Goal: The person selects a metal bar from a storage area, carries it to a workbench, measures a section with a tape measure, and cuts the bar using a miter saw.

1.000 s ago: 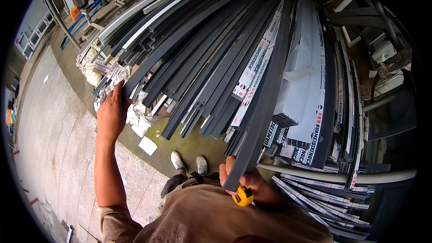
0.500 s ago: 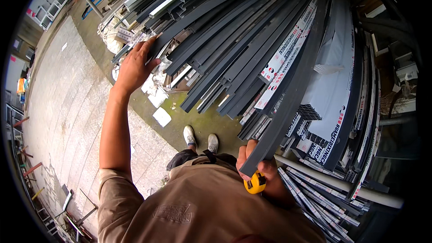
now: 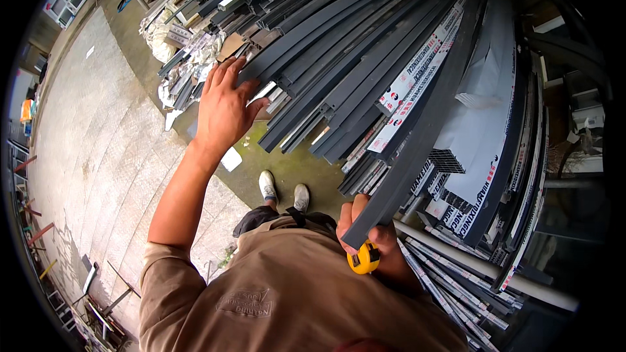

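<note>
the left hand lies flat and spread on the ends of the dark metal bars stacked on the rack, fingers open, gripping nothing, seemingly to steady or sort through them. the right hand is clenched around the near end of one long dark bar that sticks out toward the person's chest, apparently to keep it apart from the stack. a yellow tape measure is tucked in the same hand. below are the shoes on the paved floor.
</note>
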`<state>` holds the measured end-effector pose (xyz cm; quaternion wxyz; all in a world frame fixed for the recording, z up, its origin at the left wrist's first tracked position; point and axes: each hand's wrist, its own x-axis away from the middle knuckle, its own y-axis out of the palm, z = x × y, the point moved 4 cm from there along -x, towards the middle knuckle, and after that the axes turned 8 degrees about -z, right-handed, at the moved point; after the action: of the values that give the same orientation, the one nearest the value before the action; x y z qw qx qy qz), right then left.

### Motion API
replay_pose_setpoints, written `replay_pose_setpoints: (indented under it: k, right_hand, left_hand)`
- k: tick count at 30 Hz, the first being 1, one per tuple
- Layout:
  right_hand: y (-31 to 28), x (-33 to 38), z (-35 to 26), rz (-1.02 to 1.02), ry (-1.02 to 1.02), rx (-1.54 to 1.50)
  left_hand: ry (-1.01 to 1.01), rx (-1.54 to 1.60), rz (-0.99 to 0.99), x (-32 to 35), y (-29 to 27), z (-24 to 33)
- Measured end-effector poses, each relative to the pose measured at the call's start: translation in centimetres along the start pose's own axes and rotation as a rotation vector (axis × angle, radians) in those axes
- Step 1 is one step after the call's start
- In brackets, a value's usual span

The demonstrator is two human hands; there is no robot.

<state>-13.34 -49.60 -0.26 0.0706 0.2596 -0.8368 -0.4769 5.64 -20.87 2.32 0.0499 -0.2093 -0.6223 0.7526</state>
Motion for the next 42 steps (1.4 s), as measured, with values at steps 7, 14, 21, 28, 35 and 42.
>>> replay_pose_setpoints:
  k: [7, 14, 21, 28, 35, 42]
  right_hand:
    - [1.4, -0.3, -1.0, 0.072, 0.074, 0.022]
    - [1.8, 1.1, -1.2, 0.104, 0.097, 0.093]
    - [1.9, 1.5, -1.7, 0.103, 0.137, 0.103]
    - [2.1, 1.8, -1.9, 0.075, 0.102, 0.074]
    - [2.1, 1.6, -2.1, 0.088, 0.032, 0.112]
    - [1.5, 1.8, -1.9, 0.129, 0.174, 0.110]
  left_hand:
    - [-0.103, -0.162, -0.044, -0.8, 2.5, 1.0]
    - [-0.087, -0.219, -0.043, -1.4, 4.5, -0.8]
    - [0.035, -0.200, -0.070, -2.1, 3.4, 0.6]
    - [0.141, -0.037, -0.072, -0.8, 0.2, 7.1]
    - [0.210, -0.015, -0.151, 2.1, 3.4, 11.4]
    - [0.071, 0.144, -0.256, 3.7, 5.6, 8.4]
